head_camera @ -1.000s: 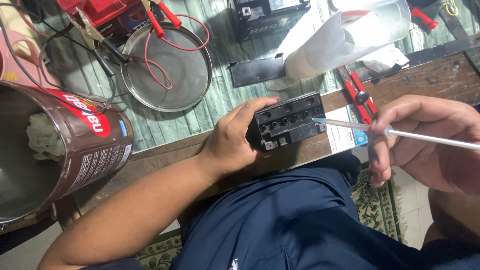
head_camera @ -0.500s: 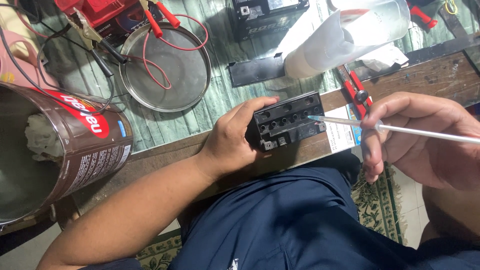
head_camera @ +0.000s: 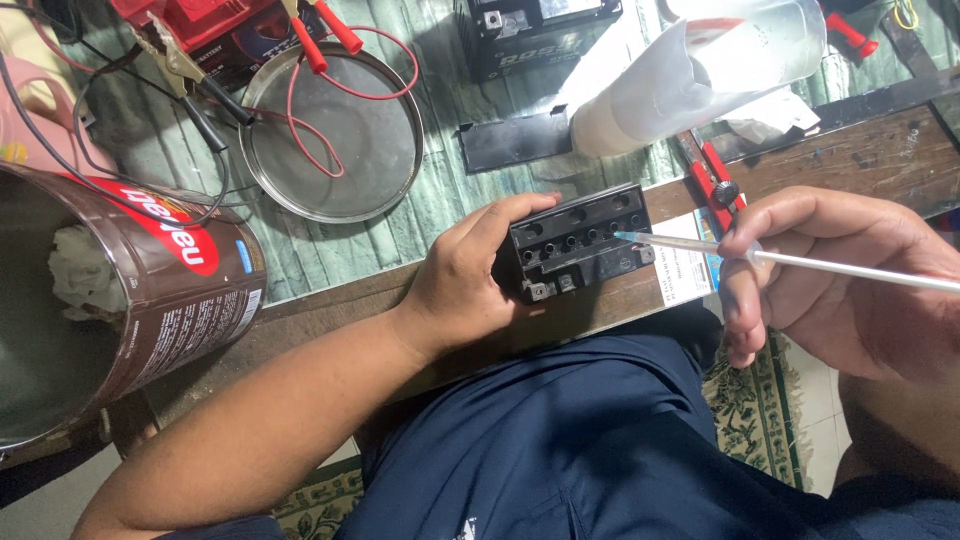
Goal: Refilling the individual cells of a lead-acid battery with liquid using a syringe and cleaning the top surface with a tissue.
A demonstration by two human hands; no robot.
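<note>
My left hand (head_camera: 468, 278) grips a small black battery (head_camera: 580, 243) with a row of open filler holes, holding it steady on the wooden bench edge (head_camera: 330, 305). My right hand (head_camera: 835, 275) pinches a thin clear tube (head_camera: 760, 255), a pipette-like dropper. Its tip rests at the filler holes near the battery's right end. A white paper (head_camera: 685, 275) lies under the battery's right side.
A round metal pan (head_camera: 335, 135) with red wire (head_camera: 320, 110) and clamps sits at the back. A brown tin can (head_camera: 130, 300) with a rag inside stands at left. A clear plastic bottle (head_camera: 700, 70), red-handled pliers (head_camera: 712, 180), a black strip (head_camera: 515, 140) and another black battery (head_camera: 535, 30) lie behind.
My right hand and the clear tube have shifted slightly left, bringing the tip closer onto the battery's filler holes. My left hand has kept its grip.
</note>
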